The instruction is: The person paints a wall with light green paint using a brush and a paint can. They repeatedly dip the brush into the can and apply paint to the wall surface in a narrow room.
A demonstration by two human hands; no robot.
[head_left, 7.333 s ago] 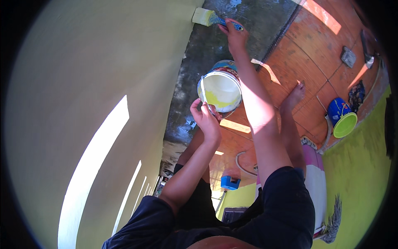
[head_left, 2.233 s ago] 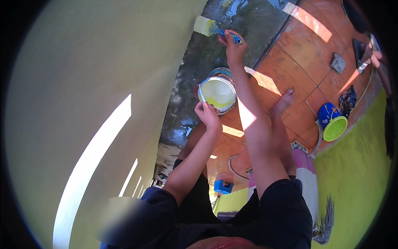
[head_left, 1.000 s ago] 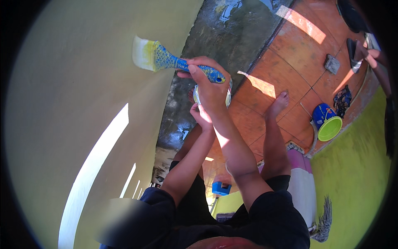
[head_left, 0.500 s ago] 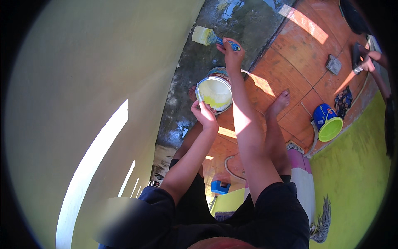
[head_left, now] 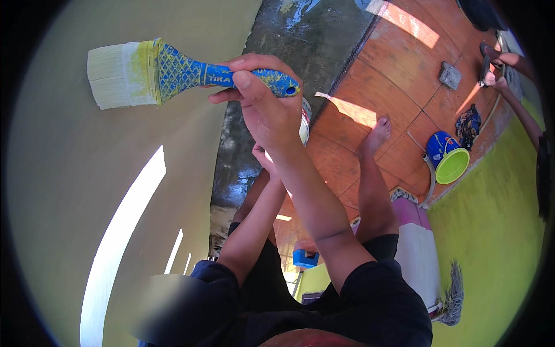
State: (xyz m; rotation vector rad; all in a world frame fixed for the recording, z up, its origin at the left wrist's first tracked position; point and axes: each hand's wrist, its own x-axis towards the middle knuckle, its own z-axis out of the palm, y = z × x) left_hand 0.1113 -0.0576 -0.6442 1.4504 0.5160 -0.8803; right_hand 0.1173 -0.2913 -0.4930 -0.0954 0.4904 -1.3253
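A wide paintbrush (head_left: 179, 75) with a blue patterned handle is held up high, close to me, by my right hand (head_left: 263, 95). My fingers and thumb close around its handle. Its pale bristles point left, in front of the wall (head_left: 75, 168); whether they touch it I cannot tell. Yellow paint smears the brush near the band and handle. Behind my right wrist, only a strip of the paint bucket (head_left: 305, 122) shows. My left hand (head_left: 263, 155) is at the bucket, closed at its rim, with most of its fingers hidden behind my right forearm.
Wet dark concrete (head_left: 300, 43) runs along the wall beside orange floor tiles (head_left: 399, 75). Right of my bare foot (head_left: 378, 130) lies a tipped blue bucket with a lime inside (head_left: 452, 166), near a dark cloth (head_left: 468, 126) and a grey stone (head_left: 450, 76). Another person's foot (head_left: 488, 72) is at far right.
My right hand has brought the paintbrush up toward me and left, from above the concrete to in front of the wall. My right forearm now covers most of the paint bucket and left hand.
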